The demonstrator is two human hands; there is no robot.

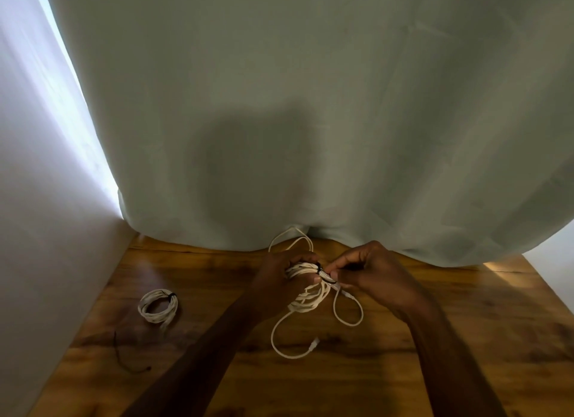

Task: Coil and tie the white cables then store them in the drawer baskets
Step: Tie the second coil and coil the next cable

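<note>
- Both my forearms reach over the brown wooden surface (435,339).
- My left hand (281,277) grips the loose white cable bundle (306,284).
- My right hand (369,269) pinches a thin black tie (326,278) at that bundle.
- Left of my left hand lies a tied white cable coil (157,305), well apart.

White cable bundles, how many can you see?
2: a tied coil lying on the table's left, and a looser bundle held in both hands at centre. Others may be out of view.
</note>
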